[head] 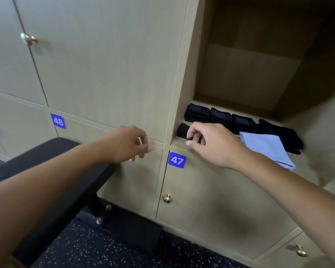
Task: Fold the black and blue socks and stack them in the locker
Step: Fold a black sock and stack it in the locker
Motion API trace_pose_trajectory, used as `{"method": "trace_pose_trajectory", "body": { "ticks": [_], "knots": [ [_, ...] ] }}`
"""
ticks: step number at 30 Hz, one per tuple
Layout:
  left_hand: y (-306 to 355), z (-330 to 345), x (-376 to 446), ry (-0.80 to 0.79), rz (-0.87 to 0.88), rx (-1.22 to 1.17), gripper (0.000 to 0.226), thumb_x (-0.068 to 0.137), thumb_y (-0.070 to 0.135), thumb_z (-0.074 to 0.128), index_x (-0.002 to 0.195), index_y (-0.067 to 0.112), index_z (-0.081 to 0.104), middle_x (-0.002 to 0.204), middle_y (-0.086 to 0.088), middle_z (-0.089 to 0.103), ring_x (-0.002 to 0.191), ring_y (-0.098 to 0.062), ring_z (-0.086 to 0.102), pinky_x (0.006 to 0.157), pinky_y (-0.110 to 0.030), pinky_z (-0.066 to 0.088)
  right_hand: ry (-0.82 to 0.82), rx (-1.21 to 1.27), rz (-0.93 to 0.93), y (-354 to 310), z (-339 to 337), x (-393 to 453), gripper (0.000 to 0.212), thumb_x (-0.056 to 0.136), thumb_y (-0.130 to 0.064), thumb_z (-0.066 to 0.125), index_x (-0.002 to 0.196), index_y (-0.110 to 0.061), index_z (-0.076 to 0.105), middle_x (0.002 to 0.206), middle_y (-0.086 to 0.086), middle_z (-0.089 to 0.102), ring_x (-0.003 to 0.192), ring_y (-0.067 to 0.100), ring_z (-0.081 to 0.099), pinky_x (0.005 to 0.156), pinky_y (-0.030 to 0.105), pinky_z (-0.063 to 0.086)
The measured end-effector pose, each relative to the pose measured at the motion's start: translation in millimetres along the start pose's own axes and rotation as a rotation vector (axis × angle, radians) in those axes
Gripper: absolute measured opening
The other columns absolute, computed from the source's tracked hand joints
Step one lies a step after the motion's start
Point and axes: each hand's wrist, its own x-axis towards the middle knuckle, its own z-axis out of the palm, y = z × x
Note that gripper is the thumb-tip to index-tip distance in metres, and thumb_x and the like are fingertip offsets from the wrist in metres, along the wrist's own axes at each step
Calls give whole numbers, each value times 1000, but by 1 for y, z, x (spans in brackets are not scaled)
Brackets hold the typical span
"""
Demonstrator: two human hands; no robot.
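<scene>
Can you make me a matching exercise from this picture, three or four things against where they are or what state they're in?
Things:
1. light blue sock
2. right hand
3. left hand
4. label 47

States:
A. on the closed door below the open locker
B. hangs over the shelf's front edge
C. holds nothing
D. grips a folded black sock

Pairs: 1-B, 2-D, 3-C, 4-A

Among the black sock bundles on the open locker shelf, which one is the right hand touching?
The folded black sock at the shelf's front left corner: the right hand pinches it. The three black bundles in the back row lie untouched behind.
</scene>
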Motion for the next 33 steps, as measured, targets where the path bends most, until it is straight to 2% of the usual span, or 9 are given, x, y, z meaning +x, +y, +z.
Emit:
{"method": "trace_pose_trajectory", "body": {
  "ticks": [6,9,15,19,22,25,27,29,33],
  "knots": [
    [-7,-18,-10,60,-41,-2,21,97,40,64,90,21,67,80,10,77,61,-8,72,81,-36,59,-92,25,-3,-22,9,-18,13,95,-44,62,99,-32,60,83,-16,61,80,3,57,66,30,47],
    [-17,-26,-18,84,-77,-8,20,97,39,65,89,20,66,79,10,77,60,-7,72,80,-32,58,-116,15,-34,-31,13,-17,13,95,-44,60,98,-32,60,84,-15,63,80,5,58,63,29,43],
    [-42,-43,-41,89,-182,-8,19,97,34,66,92,16,66,81,5,78,65,-13,73,71,-26,51,-177,51,-94,-51,26,-6,11,95,-42,61,97,-32,62,81,-16,64,78,-1,55,69,30,46],
    [-66,-53,-62,55,-248,-34,22,97,32,67,97,10,68,83,2,79,74,-20,74,78,-31,55,-238,80,-141,-74,39,7,13,94,-44,63,96,-31,63,81,-15,63,78,3,59,71,31,51],
    [-79,-60,-82,21,-288,-17,20,95,29,71,98,9,69,84,2,78,74,-17,71,81,-32,54,-270,76,-192,-94,52,17,14,94,-46,63,94,-31,61,84,-15,64,80,6,60,65,28,46],
    [-91,-67,-104,13,-337,20,18,92,20,74,103,6,71,84,3,74,73,-11,64,75,-24,49,-314,69,-247,-115,65,25,16,93,-47,64,94,-31,61,85,-16,63,82,8,60,75,33,51],
    [-101,-70,-117,7,-392,66,22,90,21,76,108,9,70,89,6,71,78,-8,63,72,-20,45,-338,58,-277,-128,73,29,17,93,-47,64,95,-31,61,87,-14,64,85,10,61,80,35,53],
    [-115,-73,-127,-8,-454,93,28,87,22,80,111,12,69,96,7,70,85,-6,63,80,-24,46,-355,57,-303,-138,80,33,17,92,-47,65,96,-31,61,88,-14,64,85,11,62,82,37,53],
    [-141,-73,-136,-29,-550,115,42,84,21,83,122,14,65,127,-1,64,111,-19,60,94,-29,40,-387,62,-326,-153,90,37,18,93,-48,65,98,-32,61,90,-14,63,87,12,61,81,37,52]
  ]
}}
